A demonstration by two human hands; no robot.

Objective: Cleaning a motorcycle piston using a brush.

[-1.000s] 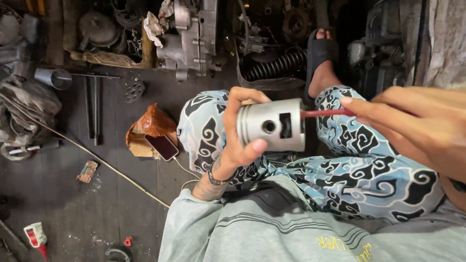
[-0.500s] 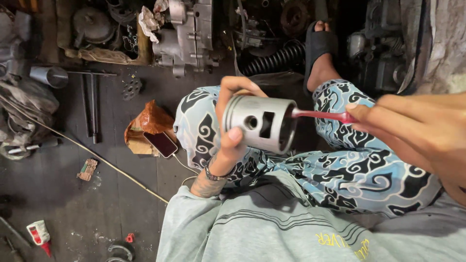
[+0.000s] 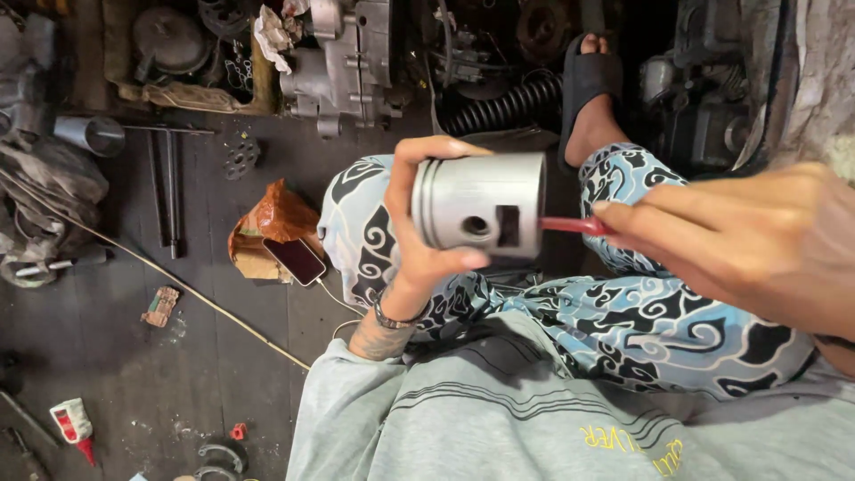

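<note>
My left hand (image 3: 419,240) grips a silver metal piston (image 3: 481,207) by its ringed crown end, held sideways above my knees. The piston's skirt opening faces right, and a round pin hole and a rectangular slot show on its side. My right hand (image 3: 739,240) pinches a thin red tool (image 3: 570,225) whose tip reaches into the skirt opening. Both hands hover over my blue patterned trousers (image 3: 641,312).
A phone (image 3: 296,260) lies on a brown paper bag (image 3: 272,227) on the dark floor. Engine parts (image 3: 343,58), a black coil spring (image 3: 503,105), metal rods (image 3: 169,191) and a small red-and-white tube (image 3: 71,423) lie around. My sandalled foot (image 3: 592,89) rests ahead.
The piston has turned from tilted to level and shifted slightly right. The red tool's tip stays at the skirt opening.
</note>
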